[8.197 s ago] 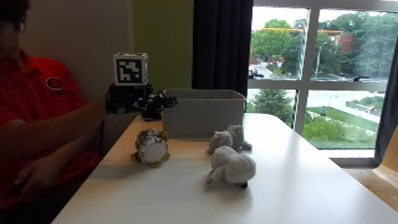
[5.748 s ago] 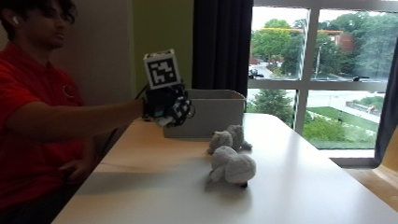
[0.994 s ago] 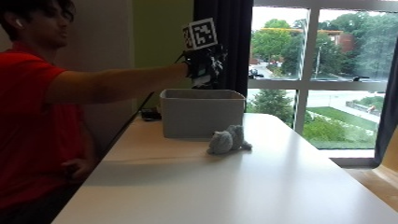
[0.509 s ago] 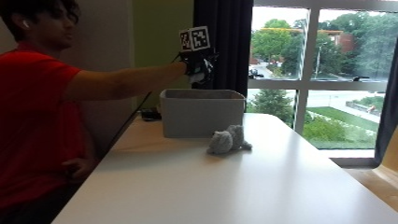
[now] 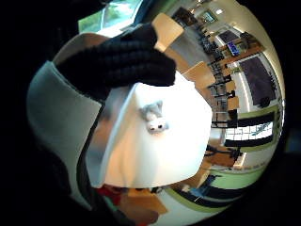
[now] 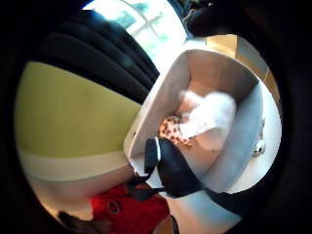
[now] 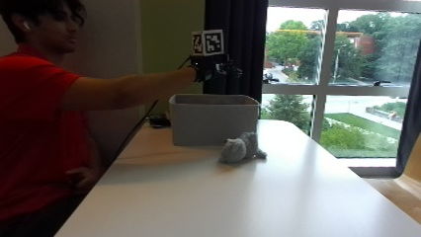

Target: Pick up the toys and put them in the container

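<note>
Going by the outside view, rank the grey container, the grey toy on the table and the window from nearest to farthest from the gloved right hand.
1. Grey container: directly below the right hand.
2. Grey toy: on the table, in front of the container.
3. Window: beyond the table's far side.

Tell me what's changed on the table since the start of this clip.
Two toys have left the table: the spotted toy and the white toy now lie in the bin. The hand, earlier down by the bin at table level, is raised above the bin and holds nothing. The grey toy stays on the table in front of the bin.
</note>
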Available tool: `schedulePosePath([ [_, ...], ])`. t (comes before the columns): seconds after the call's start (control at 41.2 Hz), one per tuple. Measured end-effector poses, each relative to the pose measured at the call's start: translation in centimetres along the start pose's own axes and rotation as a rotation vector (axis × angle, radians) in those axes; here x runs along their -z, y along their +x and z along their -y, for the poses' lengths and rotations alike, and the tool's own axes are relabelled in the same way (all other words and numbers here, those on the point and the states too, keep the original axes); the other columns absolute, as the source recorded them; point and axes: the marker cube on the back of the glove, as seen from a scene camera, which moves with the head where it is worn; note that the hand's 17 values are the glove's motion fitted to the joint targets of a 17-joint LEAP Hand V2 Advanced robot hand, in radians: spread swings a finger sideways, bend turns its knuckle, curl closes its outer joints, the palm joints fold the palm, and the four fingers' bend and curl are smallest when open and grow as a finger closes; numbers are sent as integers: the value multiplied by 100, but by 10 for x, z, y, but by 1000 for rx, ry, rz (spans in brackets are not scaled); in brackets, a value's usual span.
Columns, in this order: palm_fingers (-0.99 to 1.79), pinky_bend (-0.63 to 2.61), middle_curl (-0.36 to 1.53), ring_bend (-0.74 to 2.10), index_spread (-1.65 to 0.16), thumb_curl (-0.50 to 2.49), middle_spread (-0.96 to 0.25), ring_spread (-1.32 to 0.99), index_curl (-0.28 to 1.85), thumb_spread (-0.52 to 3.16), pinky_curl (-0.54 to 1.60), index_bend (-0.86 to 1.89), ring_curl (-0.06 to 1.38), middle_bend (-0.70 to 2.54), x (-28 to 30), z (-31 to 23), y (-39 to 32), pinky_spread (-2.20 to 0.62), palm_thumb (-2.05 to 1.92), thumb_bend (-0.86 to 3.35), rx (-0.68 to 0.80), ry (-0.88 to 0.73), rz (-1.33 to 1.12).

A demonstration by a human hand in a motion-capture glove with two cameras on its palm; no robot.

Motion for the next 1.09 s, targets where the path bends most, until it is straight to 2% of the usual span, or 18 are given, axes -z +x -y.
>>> schedulePosePath([
  [0.218, -5, 107, 48, 41, -51, 62, -18, -7, 80, 104, 38, 18, 29, 23, -4, -18, 56, 2, -6, -7, -103, 18, 27],
  [0.485, -3, 97, 45, 34, -50, 47, -14, -3, 72, 106, 34, 20, 27, 18, -22, -46, 131, 8, -8, -7, -211, 0, 36],
  [0.728, -13, 92, 41, 30, -47, 38, -12, -2, 61, 106, 32, 12, 27, 16, -58, -62, 190, 11, -9, -8, -303, -42, -14],
  [0.97, -19, 98, 36, 27, -42, 32, -10, -1, 48, 107, 34, 8, 27, 13, -107, -61, 215, 12, -7, -6, -361, -131, -8],
  [1.091, -20, 117, 32, 21, -40, 32, -7, 1, 41, 107, 38, 7, 26, 9, -127, -57, 216, 12, -4, -4, -365, -164, 20],
])
